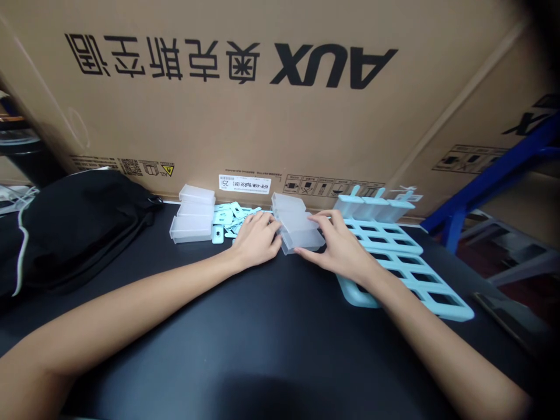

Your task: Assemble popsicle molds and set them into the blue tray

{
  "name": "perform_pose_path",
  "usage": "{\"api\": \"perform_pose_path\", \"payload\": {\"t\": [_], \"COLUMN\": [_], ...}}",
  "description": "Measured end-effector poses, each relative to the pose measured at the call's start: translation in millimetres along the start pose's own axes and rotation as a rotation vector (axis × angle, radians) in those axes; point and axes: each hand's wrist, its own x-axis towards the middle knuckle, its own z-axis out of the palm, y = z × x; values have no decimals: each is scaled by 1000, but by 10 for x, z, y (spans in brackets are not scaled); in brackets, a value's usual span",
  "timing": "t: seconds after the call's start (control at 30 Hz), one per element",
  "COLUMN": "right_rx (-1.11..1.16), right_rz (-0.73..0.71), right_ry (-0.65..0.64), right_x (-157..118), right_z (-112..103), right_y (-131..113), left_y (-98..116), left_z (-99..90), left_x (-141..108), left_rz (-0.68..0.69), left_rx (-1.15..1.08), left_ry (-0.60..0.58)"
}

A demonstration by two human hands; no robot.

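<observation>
Translucent plastic boxes [300, 224] lie stacked in a row at the middle of the table. At their right side is my right hand [343, 248], thumb and fingers spread around the nearest box, fingertips at its edge. My left hand [259, 240] rests at their left, over a pile of light blue flat pieces [225, 217], its fingers bent; what is under them is hidden. More translucent boxes [192, 219] lie left of the pile. Light blue frames with rectangular openings [411, 262] lie at the right, and blue-lidded translucent boxes [374, 207] with upright tabs stand behind them.
A large cardboard box [245, 128] forms a wall behind the table [245, 344]. On the left lies a black bag [83, 227] with a white cord. A blue metal bar [494, 175] and a dark flat object [503, 318] are at the right.
</observation>
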Motion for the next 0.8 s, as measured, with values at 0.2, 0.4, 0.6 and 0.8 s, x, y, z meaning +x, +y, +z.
{"api": "perform_pose_path", "payload": {"t": [0.2, 0.4, 0.6, 0.8], "right_rx": [-4, -10, 61, -86], "right_rz": [24, 52, 65, 214], "right_ry": [-41, -53, 43, 271], "right_x": [-28, -69, -97, -28], "right_z": [19, -96, -105, -437], "right_y": [-10, -42, 15, 296], "left_y": [-2, 35, 66, 96], "left_z": [-4, -89, -154, -172], "left_x": [-7, -8, -48, -96], "left_rz": [-59, -79, 59, 355], "left_rx": [-62, -71, -45, -23], "left_ry": [14, 91, 165, 160]}}
